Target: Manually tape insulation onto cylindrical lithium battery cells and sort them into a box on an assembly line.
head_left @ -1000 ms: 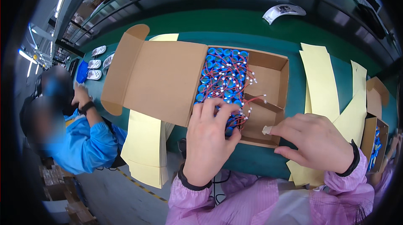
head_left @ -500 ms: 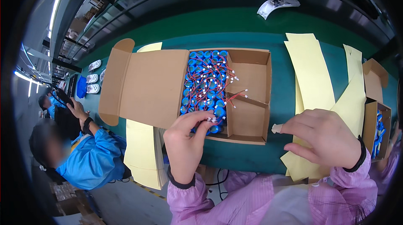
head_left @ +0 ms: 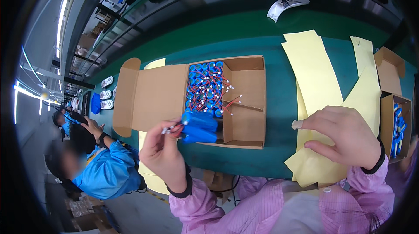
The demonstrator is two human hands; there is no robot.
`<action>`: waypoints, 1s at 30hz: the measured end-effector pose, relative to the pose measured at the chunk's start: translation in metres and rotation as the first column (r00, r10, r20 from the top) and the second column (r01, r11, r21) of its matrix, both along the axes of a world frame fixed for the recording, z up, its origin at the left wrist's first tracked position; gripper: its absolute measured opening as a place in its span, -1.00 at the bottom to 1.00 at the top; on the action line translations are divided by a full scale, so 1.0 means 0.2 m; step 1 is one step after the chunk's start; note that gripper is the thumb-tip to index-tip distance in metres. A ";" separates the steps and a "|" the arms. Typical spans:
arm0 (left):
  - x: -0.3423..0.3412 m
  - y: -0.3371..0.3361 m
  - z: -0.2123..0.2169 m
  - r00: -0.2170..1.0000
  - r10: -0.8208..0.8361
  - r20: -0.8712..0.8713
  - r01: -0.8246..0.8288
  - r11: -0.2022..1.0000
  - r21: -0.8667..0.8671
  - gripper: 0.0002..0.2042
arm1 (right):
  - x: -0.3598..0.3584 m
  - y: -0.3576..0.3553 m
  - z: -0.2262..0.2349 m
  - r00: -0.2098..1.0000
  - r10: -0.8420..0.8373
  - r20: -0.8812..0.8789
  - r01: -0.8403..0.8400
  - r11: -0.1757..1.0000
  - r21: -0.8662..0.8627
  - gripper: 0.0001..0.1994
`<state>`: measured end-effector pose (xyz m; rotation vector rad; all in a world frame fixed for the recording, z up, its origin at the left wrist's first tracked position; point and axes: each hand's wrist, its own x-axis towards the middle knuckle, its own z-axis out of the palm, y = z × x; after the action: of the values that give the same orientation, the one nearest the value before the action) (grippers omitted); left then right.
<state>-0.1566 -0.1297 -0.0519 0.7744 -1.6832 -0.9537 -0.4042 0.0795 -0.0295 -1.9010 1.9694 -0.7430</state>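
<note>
My left hand (head_left: 165,159) pinches the red and dark wires of blue cylindrical batteries (head_left: 199,132), which hang sideways over the near edge of a brown cardboard box (head_left: 263,122). White connectors stick out between my fingertips. More blue batteries (head_left: 204,70) stand upright in rows in the box's left part, with red wires and white connectors lying across their tops. Cardboard dividers split the right part into bare compartments. Over the yellow sheets my right hand (head_left: 342,137) hovers with thumb and forefinger apart, holding nothing. A pale covering (head_left: 297,124) wraps its forefinger tip.
Yellow paper sheets (head_left: 312,68) lie right of the box, with more under its open lid (head_left: 161,96). A smaller box of blue batteries (head_left: 396,131) stands far right. A curved white part (head_left: 286,5) sits at the back. A co-worker in blue (head_left: 111,170) works at the left.
My left hand has lifted batteries by their wires out of the box's near left corner and moved left and toward me. My right hand stays open in nearly the same place.
</note>
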 end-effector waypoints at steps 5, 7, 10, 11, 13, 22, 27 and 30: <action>-0.03 0.01 0.14 0.999 0.051 0.017 -0.046 0.972 -0.229 -0.94 | -0.07 0.10 -0.01 0.997 -0.075 0.008 0.075 0.997 -0.031 -0.69; -0.05 0.04 0.20 1.000 0.024 -0.001 -0.024 0.968 -0.251 -0.92 | -0.10 0.14 -0.03 0.994 -0.104 0.026 0.105 0.993 -0.048 -0.68; -0.11 0.09 0.27 0.998 0.012 -0.062 -0.033 0.940 -0.341 -0.87 | -0.15 0.20 -0.03 0.984 -0.165 0.068 0.171 0.981 -0.090 -0.69; -0.12 0.10 0.29 0.994 -0.089 -0.061 0.063 0.939 -0.339 -0.86 | -0.17 0.23 -0.03 0.976 -0.197 0.095 0.207 0.971 -0.116 -0.69; -0.16 0.16 0.33 0.966 -0.245 -0.089 0.209 0.932 -0.295 -0.79 | -0.21 0.27 -0.05 0.961 -0.244 0.132 0.262 0.954 -0.146 -0.70; -0.52 0.53 0.15 0.856 -0.518 -0.006 0.497 0.818 0.289 -0.89 | -0.31 0.35 -0.19 0.867 -0.348 0.357 0.432 0.881 -0.191 -0.77; -0.78 0.58 -0.02 0.656 -0.709 0.257 0.543 0.681 0.491 -0.91 | -0.35 0.35 -0.25 0.858 -0.404 0.317 0.454 0.885 -0.101 -0.77; -0.91 0.57 -0.10 0.640 -0.679 0.360 0.491 0.722 0.487 -0.92 | -0.34 0.35 -0.26 0.859 -0.431 0.277 0.461 0.886 -0.054 -0.75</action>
<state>-0.3377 -0.0154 -0.0713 0.7486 -2.3727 -1.6599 -0.4723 0.1492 -0.0824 -1.3142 2.2553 -1.1901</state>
